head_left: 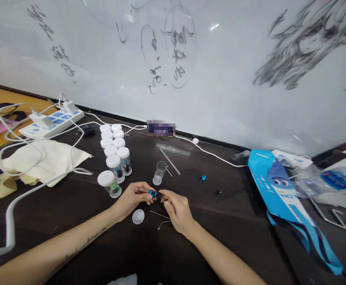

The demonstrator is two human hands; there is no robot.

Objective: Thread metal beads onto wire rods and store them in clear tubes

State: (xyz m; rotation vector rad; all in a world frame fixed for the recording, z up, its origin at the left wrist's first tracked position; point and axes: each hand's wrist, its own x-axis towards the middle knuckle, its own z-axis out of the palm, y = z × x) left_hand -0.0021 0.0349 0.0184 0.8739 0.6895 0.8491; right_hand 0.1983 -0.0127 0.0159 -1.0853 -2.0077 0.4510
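Note:
Between the fingertips of my left hand (134,201) is a small blue part (152,193), too small to name exactly. My right hand (178,209) pinches a small black part (159,196) that meets the blue one; I cannot tell whether they are joined. Just beyond my hands stands an uncapped clear jar (160,172). A round white lid (138,216) lies near my left wrist. Thin metal pins (160,215), one with a looped end, rest beside my right hand. Farther right lie another small blue part (202,178) and a small black part (218,192).
Two rows of white-capped jars (113,161) stand left of my hands. A cream cloth pouch (46,158), a power strip (54,122) and white cables occupy the left. A flat strip (170,161) lies behind the jar. To the right are a blue bag (275,182) and a plastic bottle (336,179).

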